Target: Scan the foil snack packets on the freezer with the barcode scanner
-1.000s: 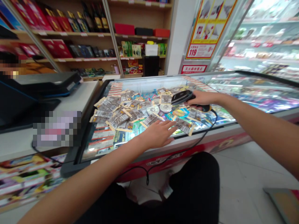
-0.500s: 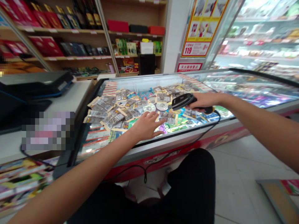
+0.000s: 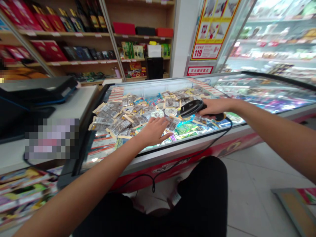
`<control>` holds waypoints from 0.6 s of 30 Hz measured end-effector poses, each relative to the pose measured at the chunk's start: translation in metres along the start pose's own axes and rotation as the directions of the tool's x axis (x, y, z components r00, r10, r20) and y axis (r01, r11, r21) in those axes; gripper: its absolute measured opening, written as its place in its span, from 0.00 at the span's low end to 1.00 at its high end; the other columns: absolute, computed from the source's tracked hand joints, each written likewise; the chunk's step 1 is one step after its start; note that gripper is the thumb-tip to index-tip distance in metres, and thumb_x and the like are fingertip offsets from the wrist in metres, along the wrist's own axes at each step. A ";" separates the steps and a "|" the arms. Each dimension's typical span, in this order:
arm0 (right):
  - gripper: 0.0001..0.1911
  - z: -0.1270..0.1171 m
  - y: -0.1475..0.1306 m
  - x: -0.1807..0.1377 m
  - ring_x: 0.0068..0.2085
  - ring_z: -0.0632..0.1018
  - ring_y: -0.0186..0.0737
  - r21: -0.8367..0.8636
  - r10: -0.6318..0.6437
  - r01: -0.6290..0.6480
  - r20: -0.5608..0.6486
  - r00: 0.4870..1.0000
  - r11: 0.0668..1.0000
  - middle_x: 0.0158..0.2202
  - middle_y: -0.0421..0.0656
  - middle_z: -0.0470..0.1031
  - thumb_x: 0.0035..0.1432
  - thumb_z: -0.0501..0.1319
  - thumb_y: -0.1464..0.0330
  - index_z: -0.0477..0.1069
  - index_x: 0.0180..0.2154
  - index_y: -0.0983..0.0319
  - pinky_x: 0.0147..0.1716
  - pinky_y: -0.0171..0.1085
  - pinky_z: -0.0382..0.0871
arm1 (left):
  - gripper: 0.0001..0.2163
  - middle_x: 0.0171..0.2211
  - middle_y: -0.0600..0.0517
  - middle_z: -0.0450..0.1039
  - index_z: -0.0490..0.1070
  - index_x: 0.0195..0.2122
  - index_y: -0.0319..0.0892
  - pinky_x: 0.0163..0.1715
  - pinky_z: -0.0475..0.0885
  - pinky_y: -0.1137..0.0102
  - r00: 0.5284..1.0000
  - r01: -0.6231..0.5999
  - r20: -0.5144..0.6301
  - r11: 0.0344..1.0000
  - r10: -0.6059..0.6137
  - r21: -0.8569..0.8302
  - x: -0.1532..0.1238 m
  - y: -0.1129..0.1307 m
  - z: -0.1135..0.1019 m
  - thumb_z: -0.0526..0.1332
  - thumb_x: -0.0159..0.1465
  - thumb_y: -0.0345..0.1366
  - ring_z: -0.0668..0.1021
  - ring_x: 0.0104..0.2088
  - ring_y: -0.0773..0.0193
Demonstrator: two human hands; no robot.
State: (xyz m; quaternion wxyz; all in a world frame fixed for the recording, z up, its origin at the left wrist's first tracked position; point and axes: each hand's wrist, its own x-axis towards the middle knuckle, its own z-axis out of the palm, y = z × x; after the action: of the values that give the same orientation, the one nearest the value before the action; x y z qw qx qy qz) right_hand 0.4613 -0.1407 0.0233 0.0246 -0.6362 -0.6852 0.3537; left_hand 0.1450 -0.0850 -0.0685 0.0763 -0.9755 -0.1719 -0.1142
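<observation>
Within the right grip [image 3: 212, 107], a black scanner [image 3: 191, 108] hangs over packets [image 3: 172, 102].

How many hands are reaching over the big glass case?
2. The left hand is over the front of the glass case, fingers by a packet. The right hand is further right, holding a black scanner.

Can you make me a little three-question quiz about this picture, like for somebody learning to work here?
1. Which hand holds the black scanner?
2. True or false: a cord runs from the scanner.
3. Where do the loose packets lie? (a) on the floor, (b) on the glass-topped case, (c) inside the person's sleeve.

Key: 1. The right hand. 2. True. 3. b.
</observation>
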 end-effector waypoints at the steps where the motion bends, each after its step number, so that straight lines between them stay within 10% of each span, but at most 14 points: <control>1: 0.18 0.000 -0.001 -0.001 0.21 0.68 0.33 0.003 0.000 0.000 0.016 1.000 1.000 0.19 0.39 0.67 0.56 0.65 0.56 0.65 0.25 0.60 0.21 0.34 0.62 | 0.25 0.57 0.37 0.71 0.70 0.60 0.36 0.54 0.66 0.54 1.000 -0.024 0.012 1.000 0.024 0.002 -0.001 -0.002 0.000 0.48 0.76 0.50 0.75 0.55 0.46; 18: 0.15 0.002 -0.007 -0.011 0.20 0.66 0.33 -0.060 0.025 -0.017 0.127 0.992 0.998 0.18 0.38 0.65 0.51 0.67 0.58 0.67 0.25 0.60 0.19 0.33 0.59 | 0.23 0.56 0.37 0.70 0.70 0.63 0.42 0.50 0.68 0.53 0.997 -0.081 0.012 0.996 0.080 0.046 -0.007 0.003 0.001 0.49 0.76 0.49 0.74 0.53 0.46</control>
State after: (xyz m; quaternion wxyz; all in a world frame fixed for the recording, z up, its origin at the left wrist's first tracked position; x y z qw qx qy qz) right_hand 0.4562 -0.1512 0.0296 -0.0419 -0.6198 -0.6889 0.3737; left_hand 0.1401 -0.0898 -0.0711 0.1027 -0.9802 -0.1354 -0.1021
